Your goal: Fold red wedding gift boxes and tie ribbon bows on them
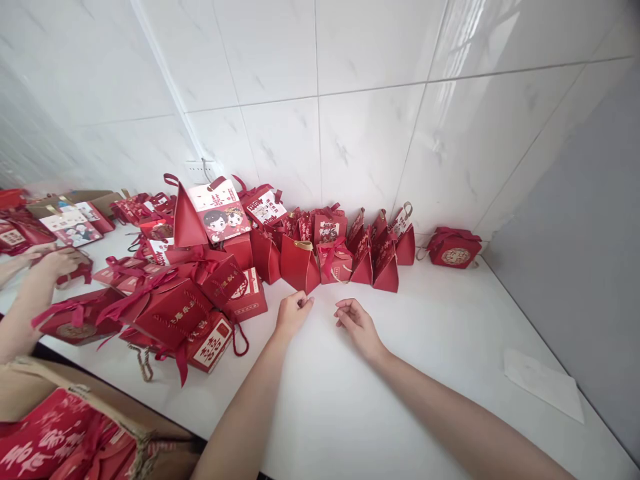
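Note:
My left hand [294, 314] is over the white table with its fingers curled in, and nothing shows in it. Just to its right, my right hand [361, 328] has its fingers loosely bent and slightly apart, holding nothing. Beyond both hands stands a row of red gift boxes; nearest are a triangular red box with a gold handle [299, 263], a small red box with a ribbon and rope handle [336, 260] and a pointed red box [385, 267]. To the left of my left hand, red boxes with ribbons [167, 310] lie piled up.
A red box with a round gold emblem [455, 249] sits apart near the wall. White paper [544, 383] lies at right. A cardboard carton [107, 400] holding red boxes is at lower left. Another person's hand [56, 262] touches a red box at far left.

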Motion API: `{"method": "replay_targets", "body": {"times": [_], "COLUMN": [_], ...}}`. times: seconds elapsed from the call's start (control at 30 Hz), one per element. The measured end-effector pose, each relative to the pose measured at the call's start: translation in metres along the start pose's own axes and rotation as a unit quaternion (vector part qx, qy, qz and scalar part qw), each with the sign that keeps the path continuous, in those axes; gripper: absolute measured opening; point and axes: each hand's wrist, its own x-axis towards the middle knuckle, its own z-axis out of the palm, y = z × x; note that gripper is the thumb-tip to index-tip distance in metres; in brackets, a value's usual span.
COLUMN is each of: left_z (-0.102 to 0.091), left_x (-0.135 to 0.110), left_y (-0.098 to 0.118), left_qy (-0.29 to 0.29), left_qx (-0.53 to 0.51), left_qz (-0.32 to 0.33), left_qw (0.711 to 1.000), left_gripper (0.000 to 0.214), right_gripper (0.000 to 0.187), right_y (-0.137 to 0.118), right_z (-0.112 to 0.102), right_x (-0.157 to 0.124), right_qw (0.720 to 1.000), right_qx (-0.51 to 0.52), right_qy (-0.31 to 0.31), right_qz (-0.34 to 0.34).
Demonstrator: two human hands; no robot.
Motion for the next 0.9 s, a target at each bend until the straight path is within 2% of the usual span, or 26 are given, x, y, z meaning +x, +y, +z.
{"method": "replay_targets", "body": {"times": [0.77,0.83,0.9], "left_z": [0.008,0.008,0.008], "left_x": [-0.009,-0.008,-0.007], "left_y": [0.010,0.009,0.009], "left_qy": [-0.044,-0.048,-0.049], "left_qx": [0.041,0.047,0.051], "left_qz": [-0.012,-0.013,-0.013], "left_qw": [0.998,0.998,0.997], "left_gripper": [0.036,0.036,0.036], "right_gripper": [0.034,0.031,0.024], "right_y": [0.002,-0.002,-0.015], "right_z": [-0.001,-0.001,-0.003], "right_x": [-0.006,-0.008,-0.007], "right_qw": [0.999,0.998,0.994], "right_qx": [-0.048,-0.055,-0.102], "right_qy": [-0.017,-0.010,-0.005], "right_qz": [0.001,0.001,-0.037]}}
